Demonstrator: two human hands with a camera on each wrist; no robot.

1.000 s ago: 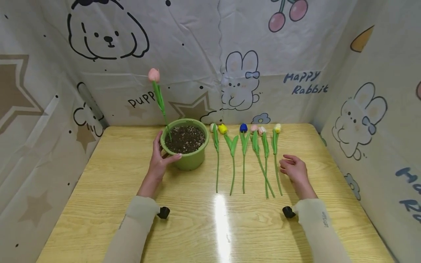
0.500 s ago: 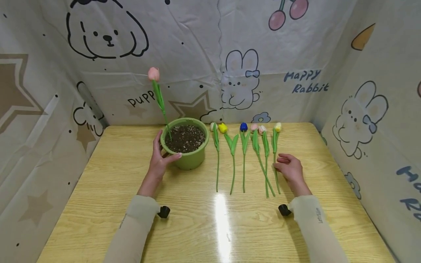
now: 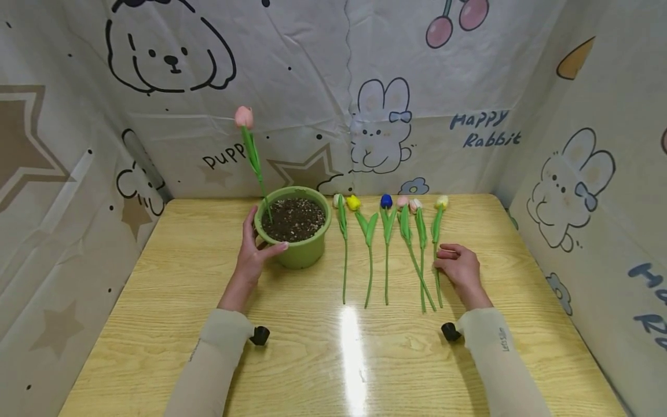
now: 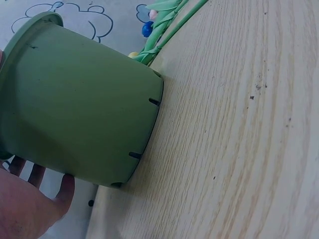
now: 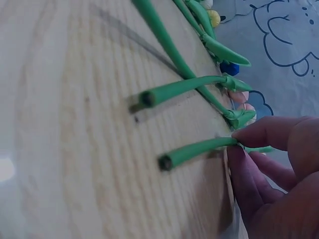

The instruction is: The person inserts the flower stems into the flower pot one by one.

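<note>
My left hand (image 3: 249, 258) grips the left side of a green flowerpot (image 3: 299, 255), its thumb at the front of the rim and its fingers round the outer wall. Dark soil fills the pot, and a pink artificial tulip (image 3: 244, 118) stands in it at the left, leaning slightly left. At the right of the flower row, my right hand (image 3: 461, 267) pinches the stem of a pale yellow tulip (image 3: 441, 202) between thumb and fingertips. The right wrist view shows the pinched stem (image 5: 199, 149), its cut end close over the table.
Left of the held flower lie a white-pink tulip (image 3: 415, 206) and a pink tulip (image 3: 403, 202) with crossed stems. Further left are a blue tulip (image 3: 386, 201), a yellow tulip (image 3: 353, 202) and a white tulip (image 3: 339, 201). A printed cloth (image 3: 312, 104) surrounds the wooden table (image 3: 312, 359).
My right hand has moved left to the pale yellow tulip and taken its stem between the fingers. The flower has turned slightly, its head shifting right. My left hand stays on the flowerpot.
</note>
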